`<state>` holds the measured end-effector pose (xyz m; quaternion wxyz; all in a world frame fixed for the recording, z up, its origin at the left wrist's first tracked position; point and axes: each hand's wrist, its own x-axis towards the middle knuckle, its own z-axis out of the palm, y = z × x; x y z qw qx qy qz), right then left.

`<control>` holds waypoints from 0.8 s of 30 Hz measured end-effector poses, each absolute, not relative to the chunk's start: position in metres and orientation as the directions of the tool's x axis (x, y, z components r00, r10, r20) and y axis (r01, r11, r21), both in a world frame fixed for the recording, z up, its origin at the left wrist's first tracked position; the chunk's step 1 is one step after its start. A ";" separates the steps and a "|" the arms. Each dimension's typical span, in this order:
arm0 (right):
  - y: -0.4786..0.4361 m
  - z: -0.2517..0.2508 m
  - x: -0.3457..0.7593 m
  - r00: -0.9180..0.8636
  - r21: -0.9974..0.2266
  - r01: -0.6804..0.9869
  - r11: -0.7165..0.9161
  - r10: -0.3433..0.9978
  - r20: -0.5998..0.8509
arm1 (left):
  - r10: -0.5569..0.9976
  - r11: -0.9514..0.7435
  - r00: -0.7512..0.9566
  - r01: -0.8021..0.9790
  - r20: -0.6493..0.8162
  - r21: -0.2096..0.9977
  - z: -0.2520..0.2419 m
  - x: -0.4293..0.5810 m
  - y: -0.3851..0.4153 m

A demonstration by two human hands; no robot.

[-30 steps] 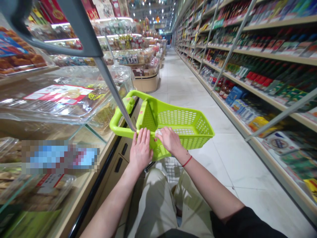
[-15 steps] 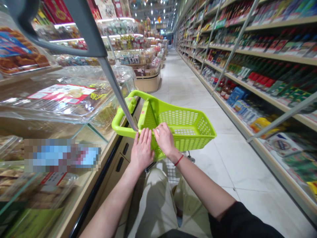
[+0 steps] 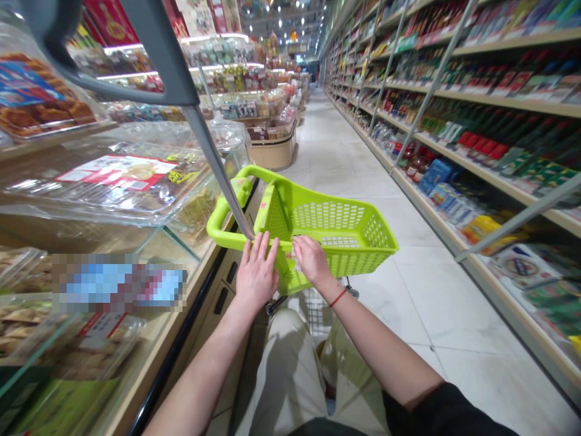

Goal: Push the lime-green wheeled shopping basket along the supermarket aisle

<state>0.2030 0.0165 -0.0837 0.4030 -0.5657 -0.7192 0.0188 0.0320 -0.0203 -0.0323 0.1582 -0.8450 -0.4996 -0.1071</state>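
Just a lime-green plastic shopping basket (image 3: pixel 345 263)

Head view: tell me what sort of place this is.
Most likely a supermarket aisle: long tan shelves of bottled and packaged groceries, glass display counters of tray-packed foods, and a lime-green plastic shopping basket on a wheeled cart.

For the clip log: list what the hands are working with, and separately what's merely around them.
In use:
left hand, fingers on the basket's near rim
right hand, resting on that rim
lime-green plastic shopping basket

Just around:
glass display counter
stocked aisle shelves
tiled floor
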 end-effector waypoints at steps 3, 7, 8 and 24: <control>0.018 -0.081 0.218 -0.004 -0.499 0.827 0.260 0.889 0.457 | 0.814 -0.434 0.460 0.887 0.355 -0.156 -0.029 0.031 -0.020; 0.029 -0.063 0.209 0.054 -0.551 0.815 0.179 0.924 0.379 | 0.807 -0.466 0.483 0.874 0.340 -0.136 -0.030 0.034 -0.021; 0.032 -0.057 0.202 0.074 -0.574 0.798 0.186 0.914 0.400 | 0.806 -0.471 0.485 0.873 0.340 -0.129 -0.031 0.034 -0.021; 0.019 -0.059 0.178 -0.129 -0.406 0.811 0.420 0.806 0.577 | 0.777 -0.505 0.508 0.856 0.370 -0.115 -0.040 0.034 -0.023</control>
